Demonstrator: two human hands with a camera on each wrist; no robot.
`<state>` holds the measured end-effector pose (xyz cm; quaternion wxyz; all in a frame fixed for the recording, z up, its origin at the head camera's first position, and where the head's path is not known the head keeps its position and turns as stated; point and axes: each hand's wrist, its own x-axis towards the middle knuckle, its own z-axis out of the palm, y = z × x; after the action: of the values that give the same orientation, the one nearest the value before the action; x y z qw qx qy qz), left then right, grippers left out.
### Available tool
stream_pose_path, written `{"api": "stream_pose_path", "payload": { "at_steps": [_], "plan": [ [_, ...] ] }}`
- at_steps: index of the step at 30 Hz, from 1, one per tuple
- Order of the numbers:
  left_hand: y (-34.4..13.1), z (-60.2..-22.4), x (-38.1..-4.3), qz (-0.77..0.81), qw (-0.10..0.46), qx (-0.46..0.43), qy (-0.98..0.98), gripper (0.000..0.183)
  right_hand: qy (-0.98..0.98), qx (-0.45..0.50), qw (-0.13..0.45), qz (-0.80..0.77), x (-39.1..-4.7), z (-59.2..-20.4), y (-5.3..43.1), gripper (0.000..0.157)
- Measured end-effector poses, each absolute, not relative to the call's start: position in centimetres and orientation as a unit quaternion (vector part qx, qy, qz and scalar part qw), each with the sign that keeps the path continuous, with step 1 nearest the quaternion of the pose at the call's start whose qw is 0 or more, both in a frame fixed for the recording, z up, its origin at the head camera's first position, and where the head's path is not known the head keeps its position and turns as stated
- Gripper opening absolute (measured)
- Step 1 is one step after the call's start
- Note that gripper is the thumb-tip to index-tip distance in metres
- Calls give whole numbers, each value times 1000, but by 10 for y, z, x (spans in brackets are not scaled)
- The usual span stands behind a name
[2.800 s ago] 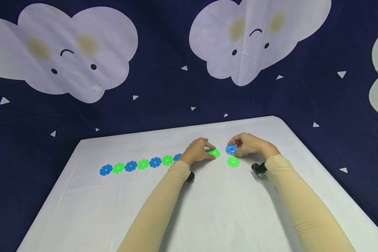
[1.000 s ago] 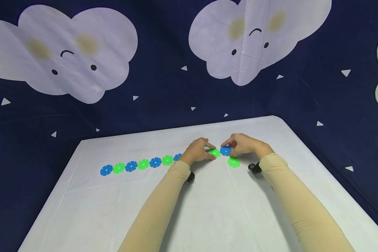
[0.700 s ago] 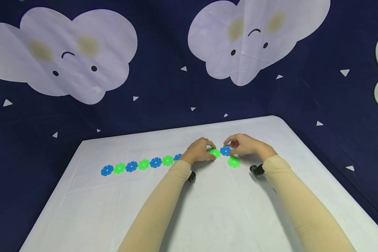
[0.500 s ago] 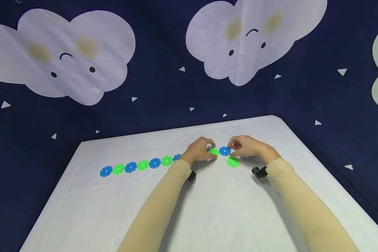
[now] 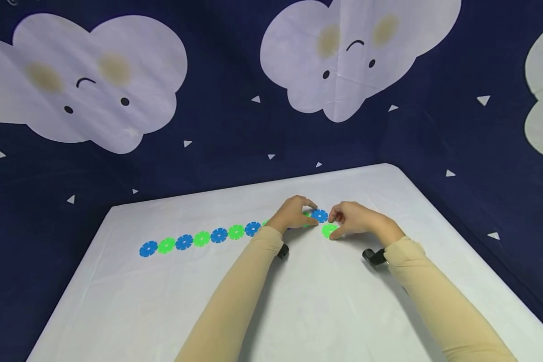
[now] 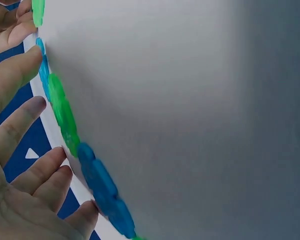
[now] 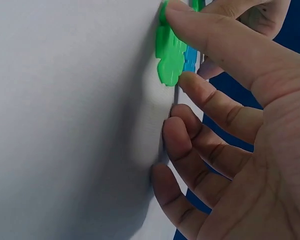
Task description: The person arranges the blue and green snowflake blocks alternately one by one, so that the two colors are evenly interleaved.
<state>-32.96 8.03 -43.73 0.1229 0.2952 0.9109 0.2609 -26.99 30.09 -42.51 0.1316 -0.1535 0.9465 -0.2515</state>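
Observation:
A row of blue and green notched plastic discs runs across the table, with a blue disc (image 5: pixel 319 216) at its right end. My left hand (image 5: pixel 293 212) lies over the last part of the row, thumb and index finger at opposite edges of that blue disc. Its palm hides some discs behind it. A loose green disc (image 5: pixel 329 231) sits just below and right of the row's end. My right hand (image 5: pixel 357 218) pinches this green disc between thumb and index finger, seen close in the right wrist view, where the other fingers curl loosely near the table surface.
The leftmost blue disc (image 5: pixel 148 249) begins the row. Everything lies on a white-covered table (image 5: pixel 163 306). Behind it hangs a dark blue cloth with white clouds (image 5: pixel 113 80). Black wrist cameras sit under both sleeves.
The right hand brought the blue disc to the row's right end, let it go and moved down to the green disc. The left hand shifted right from the green end disc to the blue one.

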Motion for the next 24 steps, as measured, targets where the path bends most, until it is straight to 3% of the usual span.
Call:
{"api": "stream_pose_path", "payload": {
  "at_steps": [13, 24],
  "plan": [
    [86, -438, -326, 260, 119, 267, 920, 43, 945, -142, 136, -263, -268, -428, 302, 36],
    [84, -438, -325, 260, 112, 276, 918, 42, 926, -152, 147, -311, -264, -432, 304, 44]
  ]
}}
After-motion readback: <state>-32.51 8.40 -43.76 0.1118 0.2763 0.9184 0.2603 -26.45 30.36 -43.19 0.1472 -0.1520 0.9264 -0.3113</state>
